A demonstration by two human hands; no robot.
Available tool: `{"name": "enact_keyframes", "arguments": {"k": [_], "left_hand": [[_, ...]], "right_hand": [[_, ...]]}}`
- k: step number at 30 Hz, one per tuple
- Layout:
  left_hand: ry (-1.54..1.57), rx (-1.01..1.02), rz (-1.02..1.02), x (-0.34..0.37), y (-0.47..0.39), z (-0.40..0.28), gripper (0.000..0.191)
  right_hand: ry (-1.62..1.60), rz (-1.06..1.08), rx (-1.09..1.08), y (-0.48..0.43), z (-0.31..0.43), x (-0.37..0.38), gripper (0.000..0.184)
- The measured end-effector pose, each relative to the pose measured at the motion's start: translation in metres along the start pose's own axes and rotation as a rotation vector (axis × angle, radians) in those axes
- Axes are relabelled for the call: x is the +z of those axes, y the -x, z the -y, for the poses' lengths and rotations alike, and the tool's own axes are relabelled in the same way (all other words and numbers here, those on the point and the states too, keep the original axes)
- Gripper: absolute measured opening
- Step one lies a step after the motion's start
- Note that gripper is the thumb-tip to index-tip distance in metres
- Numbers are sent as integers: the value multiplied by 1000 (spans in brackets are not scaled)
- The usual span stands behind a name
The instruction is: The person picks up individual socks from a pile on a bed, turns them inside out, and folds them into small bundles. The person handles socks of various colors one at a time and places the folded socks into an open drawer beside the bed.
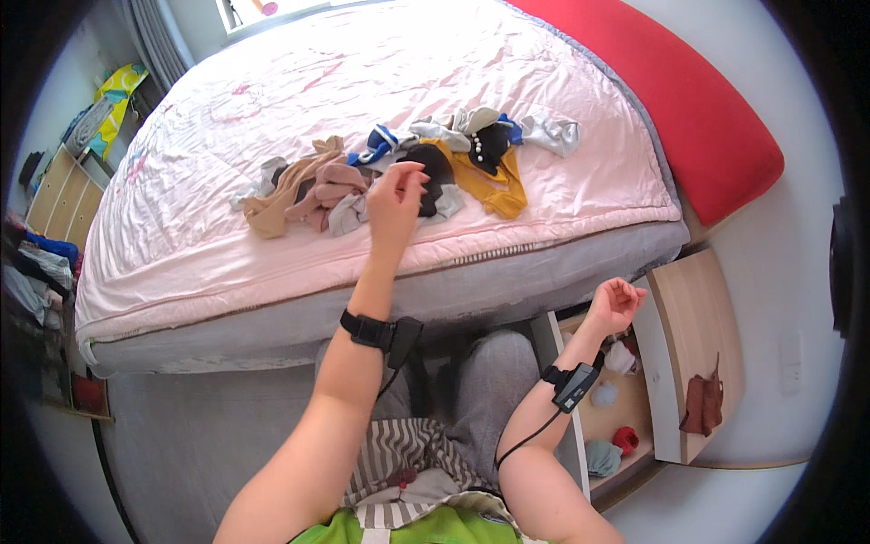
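Note:
My left hand (399, 194) hovers at or just above a pile of socks on the bed, its fingers bent and nothing visible in them. Around it lie black socks (435, 178), a dusty pink sock (333, 187), a tan sock (268, 214) and grey ones. Mustard cloth (503, 197) and a black item with white beads (491, 146) lie to the right, with a silvery grey sock (552, 134) beyond. My right hand (615, 306) is over the far end of an open drawer (574, 435), its fingers curled; whether it holds anything cannot be told.
Inside the drawer are a grey-green bundle (602, 458), a red bundle (625, 440) and white ones. A wooden nightstand top (700, 340) beside it bears a brown pouch (702, 402). A red headboard (707, 122) borders the bed (272, 102); clothes are heaped at the far left.

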State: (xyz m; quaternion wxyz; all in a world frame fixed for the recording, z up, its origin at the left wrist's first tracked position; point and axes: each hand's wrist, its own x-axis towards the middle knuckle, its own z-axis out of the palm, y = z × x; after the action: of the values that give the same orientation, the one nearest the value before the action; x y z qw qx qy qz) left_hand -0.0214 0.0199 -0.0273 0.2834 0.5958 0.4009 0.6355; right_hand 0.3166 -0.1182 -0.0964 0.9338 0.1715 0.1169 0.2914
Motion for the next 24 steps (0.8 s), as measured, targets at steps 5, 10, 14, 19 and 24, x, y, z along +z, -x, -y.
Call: {"name": "enact_keyframes", "arguments": {"k": [5,10,14,19,24], "left_hand": [[-823,450,-324,-65,-34,6,20],[-881,-9,-245,-103,-24,17,34],[-832,-173,-143,-122,-24,21,32],[-596,-235,-270,-131,-29,12,28],[56,59,-511,-101,-25,-22,17]], "right_hand": [[185,381,294,6,-71,27,7],[428,475,636,31,-176,34,8],[1052,694,765,72,-237,11,9],[1553,977,906,120,-243,-32,11],[1559,963,1144,137,-237,-32,34]]}}
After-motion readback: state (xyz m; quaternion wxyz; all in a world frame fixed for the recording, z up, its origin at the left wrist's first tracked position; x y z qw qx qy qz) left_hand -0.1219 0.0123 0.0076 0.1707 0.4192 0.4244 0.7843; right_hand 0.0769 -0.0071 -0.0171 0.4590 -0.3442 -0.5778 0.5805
